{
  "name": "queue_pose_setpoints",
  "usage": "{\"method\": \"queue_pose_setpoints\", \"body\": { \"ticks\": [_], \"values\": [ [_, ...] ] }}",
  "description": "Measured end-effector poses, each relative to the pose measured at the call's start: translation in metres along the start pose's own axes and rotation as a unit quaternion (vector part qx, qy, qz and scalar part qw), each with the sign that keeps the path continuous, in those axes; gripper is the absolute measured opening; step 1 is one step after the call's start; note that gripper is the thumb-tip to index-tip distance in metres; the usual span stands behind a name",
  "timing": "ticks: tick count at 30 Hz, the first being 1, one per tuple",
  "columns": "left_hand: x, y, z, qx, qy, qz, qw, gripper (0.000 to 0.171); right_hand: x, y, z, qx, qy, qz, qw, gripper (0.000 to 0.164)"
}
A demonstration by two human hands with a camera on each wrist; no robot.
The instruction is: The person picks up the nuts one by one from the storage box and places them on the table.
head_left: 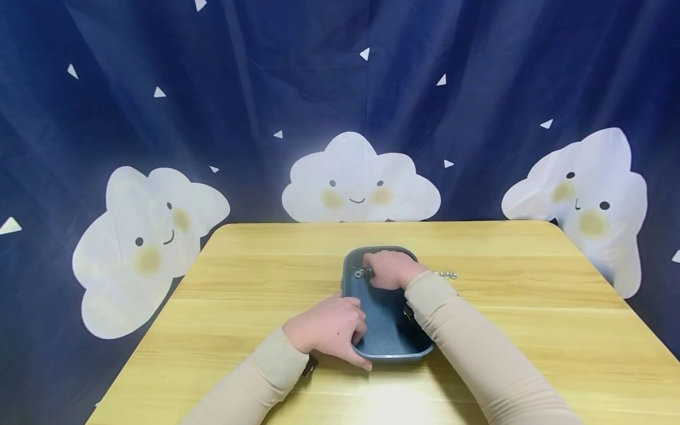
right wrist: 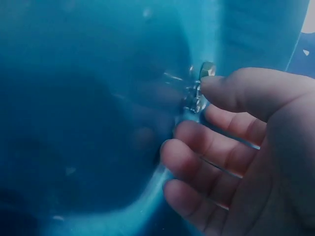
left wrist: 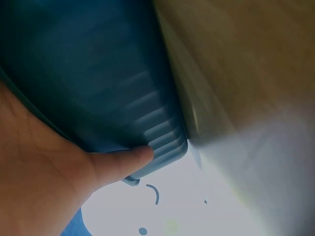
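Note:
A dark blue rectangular bin point(head_left: 390, 330) stands upright on the table. My left hand point(head_left: 332, 324) grips its near left rim, fingers over the inside and thumb point(left wrist: 123, 164) along the outer wall. Inside the bin's far end is my right hand point(head_left: 390, 270), fingers curled. Its thumb tip touches a small shiny metal nut point(right wrist: 207, 69); the thumb and index finger close about the metal pieces point(right wrist: 196, 104) at the bin's wall. Their exact grip is partly hidden. A row of similar small nuts point(head_left: 446, 275) lies on the table right of the bin.
The light wooden table point(head_left: 255, 277) extends around the bin. Behind it hangs a dark blue curtain point(head_left: 319, 88) with white clouds. Dark wrist devices point(head_left: 310, 366) sit under the sleeves.

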State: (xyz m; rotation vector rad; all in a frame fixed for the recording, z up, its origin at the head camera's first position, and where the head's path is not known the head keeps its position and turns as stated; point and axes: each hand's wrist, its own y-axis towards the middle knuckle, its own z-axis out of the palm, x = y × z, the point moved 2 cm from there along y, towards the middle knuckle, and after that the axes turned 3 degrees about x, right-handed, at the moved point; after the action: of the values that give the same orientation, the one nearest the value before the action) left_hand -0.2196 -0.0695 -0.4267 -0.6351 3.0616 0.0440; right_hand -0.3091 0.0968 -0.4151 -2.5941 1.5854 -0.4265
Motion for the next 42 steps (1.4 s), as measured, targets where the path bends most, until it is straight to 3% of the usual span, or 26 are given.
{"method": "queue_pose_setpoints", "body": {
  "ticks": [17, 25, 29, 36, 42],
  "values": [
    [-0.0018, -0.0007, -0.0023, -0.001, -0.004, -0.004, 1.0, 0.055, -0.0033, 0.0007, 0.0062, -0.005, -0.009, -0.022, 1.0, 0.007],
    [-0.0016, 0.0002, -0.0018, 0.002, 0.002, -0.006, 1.0, 0.055, -0.0028, -0.0014, 0.0064, -0.008, -0.013, -0.046, 0.999, 0.034],
    [-0.0014, 0.0003, -0.0013, 0.003, 0.002, -0.007, 1.0, 0.055, -0.0031, -0.0011, 0.0066, -0.004, -0.021, -0.051, 0.998, 0.038],
    [-0.0014, -0.0005, -0.0014, 0.002, 0.002, -0.005, 1.0, 0.054, -0.0031, 0.0, 0.0062, -0.002, -0.017, -0.043, 0.999, 0.035],
    [-0.0015, -0.0012, -0.0019, 0.003, 0.008, -0.001, 1.0, 0.054, -0.0035, -0.0031, -0.0001, -0.013, -0.008, -0.04, 0.999, 0.019]
  ]
}}
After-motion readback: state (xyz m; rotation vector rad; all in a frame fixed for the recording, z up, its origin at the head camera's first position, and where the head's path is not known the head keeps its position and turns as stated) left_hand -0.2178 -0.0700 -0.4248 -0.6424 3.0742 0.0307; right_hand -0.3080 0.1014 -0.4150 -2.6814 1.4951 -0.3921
